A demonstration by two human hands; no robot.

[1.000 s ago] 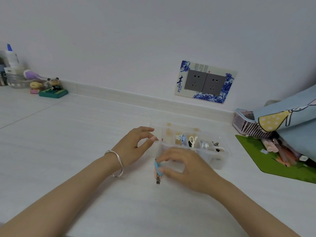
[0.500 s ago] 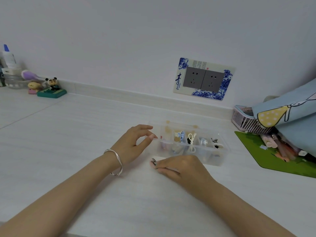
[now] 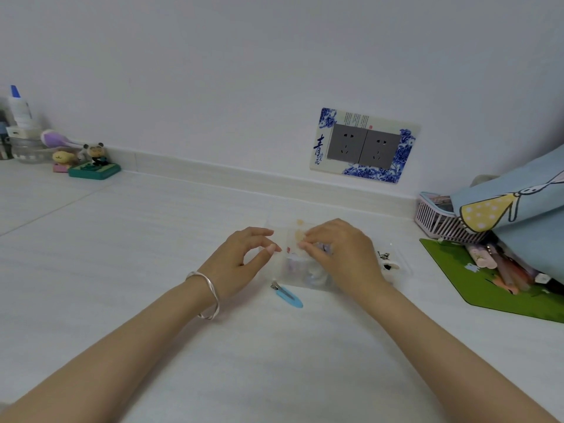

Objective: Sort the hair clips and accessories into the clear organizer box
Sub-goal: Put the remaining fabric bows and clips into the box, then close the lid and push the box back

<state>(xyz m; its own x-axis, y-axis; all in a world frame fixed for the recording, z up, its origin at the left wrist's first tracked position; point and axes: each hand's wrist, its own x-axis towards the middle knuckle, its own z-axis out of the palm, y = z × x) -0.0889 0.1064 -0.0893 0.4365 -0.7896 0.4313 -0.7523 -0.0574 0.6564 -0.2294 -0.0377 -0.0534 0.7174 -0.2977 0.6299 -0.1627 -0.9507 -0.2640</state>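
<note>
The clear organizer box (image 3: 399,265) sits mid-counter (image 3: 152,239), a blue hair clip (image 3: 288,297) just before it. The right hand (image 3: 341,254) reaches inside (grip unclear); the left hand (image 3: 241,257), fingers loosely curled, touches the box's left edge.

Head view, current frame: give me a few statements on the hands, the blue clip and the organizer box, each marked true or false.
1. The blue clip lies on the table outside the organizer box. True.
2. The right hand holds the blue clip. False: the clip lies free; that hand is over the box.
3. A bracelet is on the left wrist. True.
4. The left hand rests flat on the green mat. False: it is at the box's left end, thumb and forefinger curled.
</note>
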